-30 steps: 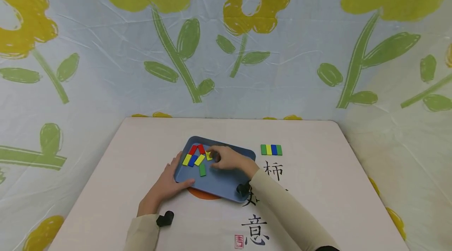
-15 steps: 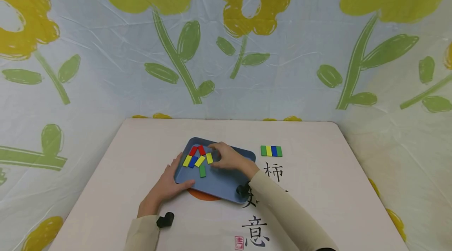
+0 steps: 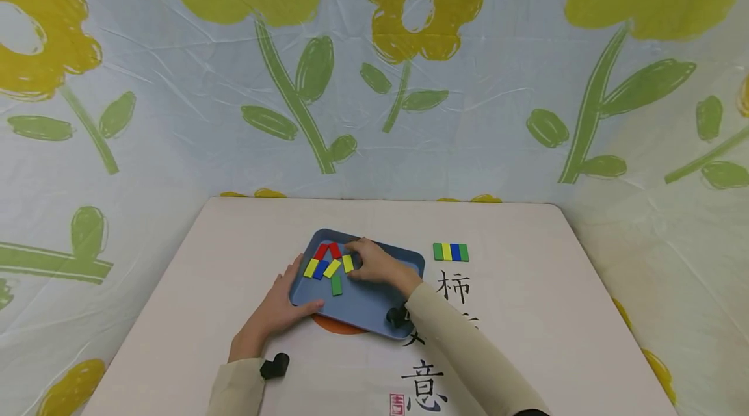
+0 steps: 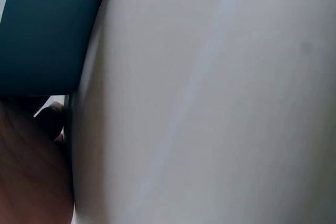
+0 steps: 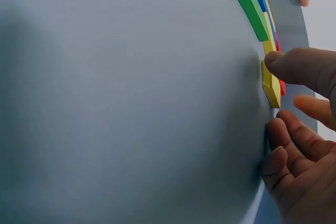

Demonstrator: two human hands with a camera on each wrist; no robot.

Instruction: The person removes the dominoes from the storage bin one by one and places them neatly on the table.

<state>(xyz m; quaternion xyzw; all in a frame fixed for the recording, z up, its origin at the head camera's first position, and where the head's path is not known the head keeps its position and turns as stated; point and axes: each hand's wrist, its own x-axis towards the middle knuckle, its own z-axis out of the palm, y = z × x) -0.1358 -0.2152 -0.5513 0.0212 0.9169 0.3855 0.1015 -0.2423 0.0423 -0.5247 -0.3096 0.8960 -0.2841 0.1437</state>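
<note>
Low rectangular blocks in red, yellow, blue and green lie in a blue-grey tray (image 3: 374, 312). My right hand (image 3: 380, 266) reaches into the tray around a yellow block (image 3: 348, 264). In the right wrist view its thumb (image 5: 299, 66) overlaps one end of that block, while the index finger (image 5: 315, 109) stands apart from the other end. The remaining fingers bend loosely near the tray floor. My left hand (image 3: 277, 305) rests at the tray's left corner, thumb along the near rim and fingers stretched along the side. A green block (image 3: 336, 285) lies nearer me than the others.
Right of the tray, a row of green, yellow and blue blocks (image 3: 450, 252) lies side by side on the pale table (image 3: 526, 312). Black characters (image 3: 424, 387) are printed on the surface. A flower-patterned sheet (image 3: 468, 143) hangs behind and beside the table.
My right index finger has come off the yellow block and moved past its far end. More of that block now shows between thumb and index finger. My left hand stays at the tray.
</note>
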